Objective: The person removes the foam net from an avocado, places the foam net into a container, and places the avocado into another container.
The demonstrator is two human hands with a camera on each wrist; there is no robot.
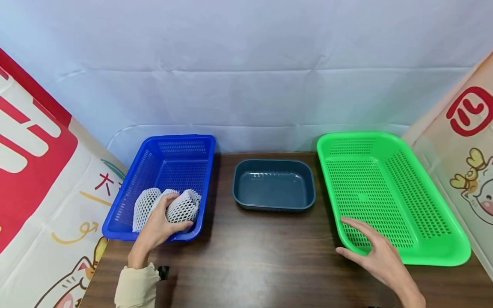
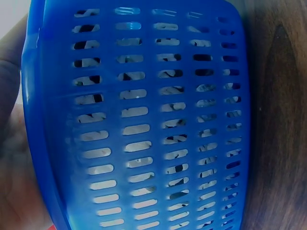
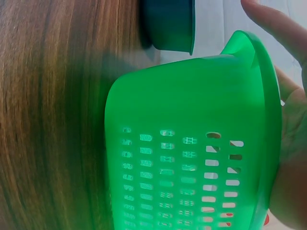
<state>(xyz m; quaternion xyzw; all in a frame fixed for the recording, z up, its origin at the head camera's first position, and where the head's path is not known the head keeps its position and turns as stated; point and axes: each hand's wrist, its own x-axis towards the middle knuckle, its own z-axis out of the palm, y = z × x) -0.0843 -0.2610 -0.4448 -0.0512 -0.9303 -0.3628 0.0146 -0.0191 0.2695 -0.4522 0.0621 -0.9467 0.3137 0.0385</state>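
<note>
in the head view we see the left hand [image 1: 158,222] reaching into the near end of a blue basket [image 1: 182,147] at nine o'clock, its thumb and fingers curled round a white netted bundle [image 1: 185,207]. that bundle lies at about four o'clock within the basket: rounded, wrapped in a fine diamond mesh that bunches at its far right end, its contents hidden from us. a second netted bundle [image 1: 143,207] sits at seven o'clock, smooth and domed, and a strip of netting [image 1: 169,191] shows between the two. at three o'clock we find a green basket [image 1: 366,192], with the right hand [image 1: 379,254] by its seven o'clock rim, thumb and fingers spread, grasping nothing. a dark basin [image 1: 274,208] stands between the baskets on the brown table [image 1: 239,256]. the left wrist view gives us what the head view hides, the slotted outer wall of the blue basket, with pale and dark patches through its slots; only part of the hand shows at nine o'clock, so we cannot tell its grip from there. the right wrist view shows us the green basket's outer side, the basin's outer wall at twelve o'clock, and the loose hand beyond the rim at three; whether it touches, we cannot tell.
</note>
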